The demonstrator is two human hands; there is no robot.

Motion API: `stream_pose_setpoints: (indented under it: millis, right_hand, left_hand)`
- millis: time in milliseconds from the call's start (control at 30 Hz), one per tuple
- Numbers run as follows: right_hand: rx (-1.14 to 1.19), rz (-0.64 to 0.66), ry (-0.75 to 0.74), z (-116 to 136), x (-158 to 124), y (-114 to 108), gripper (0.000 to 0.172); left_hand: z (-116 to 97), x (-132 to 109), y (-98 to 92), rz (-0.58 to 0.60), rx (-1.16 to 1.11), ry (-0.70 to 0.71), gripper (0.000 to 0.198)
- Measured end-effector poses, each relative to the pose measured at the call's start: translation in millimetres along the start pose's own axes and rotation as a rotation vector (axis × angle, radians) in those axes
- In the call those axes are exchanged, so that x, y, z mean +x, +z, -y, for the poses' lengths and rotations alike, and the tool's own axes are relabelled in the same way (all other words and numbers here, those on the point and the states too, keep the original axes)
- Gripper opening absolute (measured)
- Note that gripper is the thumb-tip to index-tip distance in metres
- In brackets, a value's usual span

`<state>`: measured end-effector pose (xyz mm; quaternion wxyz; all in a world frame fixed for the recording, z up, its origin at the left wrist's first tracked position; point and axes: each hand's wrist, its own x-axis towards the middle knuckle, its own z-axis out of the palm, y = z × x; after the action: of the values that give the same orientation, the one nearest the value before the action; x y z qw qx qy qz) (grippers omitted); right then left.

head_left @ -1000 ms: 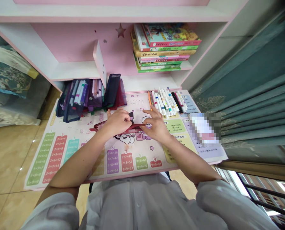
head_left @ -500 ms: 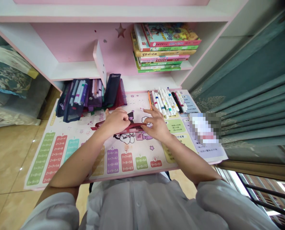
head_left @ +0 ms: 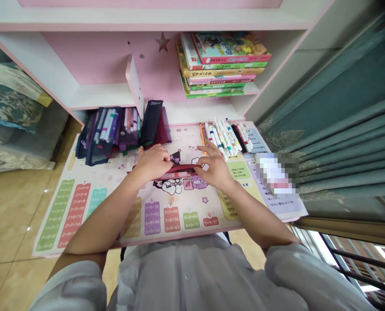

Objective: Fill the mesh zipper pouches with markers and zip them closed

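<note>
A dark red mesh pencil pouch [head_left: 181,169] lies across the middle of the desk mat, with pale pens or markers showing inside it. My left hand [head_left: 154,162] is closed on the pouch's left part and hides that end. At its right end, the thumb and a finger of my right hand [head_left: 213,166] pinch the edge, while the other fingers reach out toward the markers. Beyond that hand lies a loose row of white markers [head_left: 226,137], along with an orange pencil [head_left: 202,134].
Dark mesh pouches filled with markers [head_left: 102,131] stand at the back left, beside a navy pouch [head_left: 151,123]. Stacked books [head_left: 225,71] rest in the pink shelf [head_left: 192,113]. A blurred-out item [head_left: 276,175] lies at the mat's right edge. Teal curtains [head_left: 348,108] hang beyond.
My left hand has shifted slightly left along the pouch, and my right hand slightly right. More of the pouch's middle shows between them, with the pale pens inside more visible.
</note>
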<state>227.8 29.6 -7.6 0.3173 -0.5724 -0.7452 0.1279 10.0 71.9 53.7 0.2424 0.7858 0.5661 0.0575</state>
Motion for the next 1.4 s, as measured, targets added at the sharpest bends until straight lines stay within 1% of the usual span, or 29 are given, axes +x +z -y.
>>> stream_pose_setpoints:
  millis: [133,300,400,500,667,767,867,1067,1133,1233,1400]
  right_hand:
    - [0.004,-0.022,0.015,-2.4,1.0,-2.2,0.015]
    - [-0.003,-0.02,0.006,-1.9,0.8,-1.9,0.015]
    - [-0.007,-0.017,0.015,-1.7,0.7,-2.1,0.015]
    - [-0.011,-0.007,0.037,-2.0,1.0,-3.6,0.014]
    - [-0.016,0.008,0.05,-1.3,1.2,-6.7,0.013]
    - [-0.052,0.031,0.046,0.1,0.3,-7.9,0.013]
    - [-0.117,0.073,0.036,4.2,-1.1,-7.5,0.007]
    - [-0.168,0.095,-0.043,20.7,-1.3,2.8,0.005]
    - [-0.156,0.088,-0.08,24.0,-0.8,8.2,0.009]
    - [-0.138,0.081,-0.119,25.1,-0.9,14.8,0.012]
    - [-0.075,0.087,-0.138,23.7,-2.8,19.2,0.01]
  left_hand:
    - [2.7,0.3,-1.5,0.002,0.002,-0.003,0.022]
    - [0.7,-0.8,-3.0,0.003,-0.011,0.013,0.023]
    - [0.1,-1.1,-4.2,0.001,-0.006,-0.005,0.022]
    - [0.3,-1.7,-6.4,0.016,0.014,-0.03,0.023]
    - [-0.2,-2.9,-9.6,0.047,0.036,-0.023,0.024]
    - [-0.6,-3.8,-8.9,0.044,0.039,-0.024,0.025]
    - [-0.6,-5.1,-6.4,0.03,0.038,-0.029,0.024]
    - [-0.3,-7.3,-3.1,-0.008,0.019,-0.063,0.024]
    - [0.1,-8.9,-3.4,-0.018,0.018,-0.064,0.024]
    - [2.5,-14.1,-4.2,-0.028,0.011,-0.064,0.024]
    - [11.9,-28.7,-3.1,-0.038,-0.028,-0.049,0.025]
